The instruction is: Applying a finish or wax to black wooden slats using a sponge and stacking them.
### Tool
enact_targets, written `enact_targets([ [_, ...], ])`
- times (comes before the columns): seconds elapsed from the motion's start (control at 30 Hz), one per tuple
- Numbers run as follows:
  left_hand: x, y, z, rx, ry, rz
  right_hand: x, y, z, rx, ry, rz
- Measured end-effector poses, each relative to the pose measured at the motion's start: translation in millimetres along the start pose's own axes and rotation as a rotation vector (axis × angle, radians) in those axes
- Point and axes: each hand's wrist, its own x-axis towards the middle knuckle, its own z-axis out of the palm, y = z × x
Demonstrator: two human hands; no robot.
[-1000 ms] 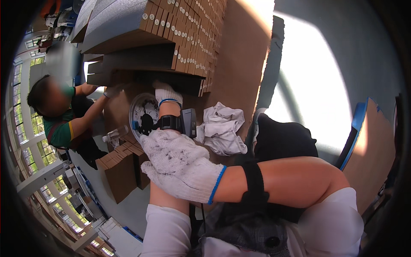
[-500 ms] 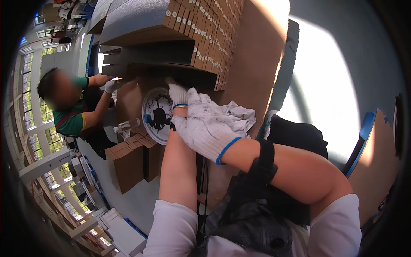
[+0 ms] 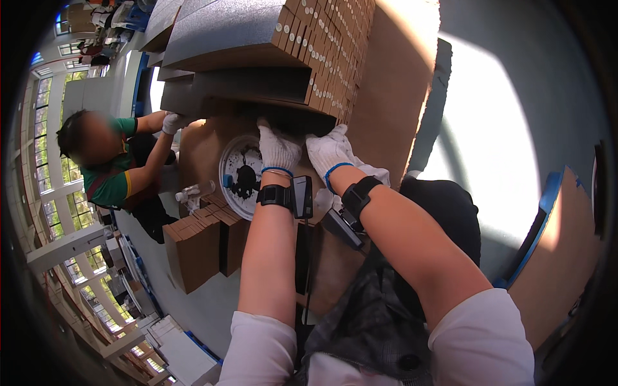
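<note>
My left hand [image 3: 279,149], in a white knit glove with a blue cuff, closes on the near edge of a dark-faced board [image 3: 290,117]. Just to its right my right hand [image 3: 329,150], gloved alike, is bent against the same edge near the board's right corner. Some fingertips of both hands are hidden in the shadow there. Left of my left hand lies a round white tray [image 3: 224,157] smeared with black paint or ink, a small blue block [image 3: 227,181] in it. A crumpled white cloth [image 3: 380,175] shows partly behind my right wrist.
A tall stack of brown boards [image 3: 299,38], edges dotted with white round stickers, rises beyond my hands. Brown blocks [image 3: 193,248] stand lower left, beside a clear plastic bottle [image 3: 193,193]. A co-worker [image 3: 112,157] on the left reaches a gloved hand [image 3: 175,122] toward the boards.
My right hand has left my left wrist and moved up and right to the board's edge. The view has shifted slightly; the co-worker's hand remains by the boards.
</note>
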Motion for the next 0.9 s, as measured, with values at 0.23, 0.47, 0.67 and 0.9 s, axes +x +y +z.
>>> enact_targets([
  [0.23,-3.7,-1.2,8.9,0.115,0.059,-0.016,-4.3,-0.7,9.1,0.062,0.201,-0.024],
  [0.47,9.1,-2.9,-0.4,0.139,0.068,0.015,-4.7,-0.5,5.1,0.054,0.162,-0.048],
  [0.67,7.2,-1.9,0.3,0.196,-0.038,-0.031,-5.0,0.2,2.2,0.032,0.130,-0.048],
  [0.9,7.1,-2.0,3.1,0.178,0.007,-0.073,-5.3,-2.1,-4.0,-0.011,0.077,-0.041],
])
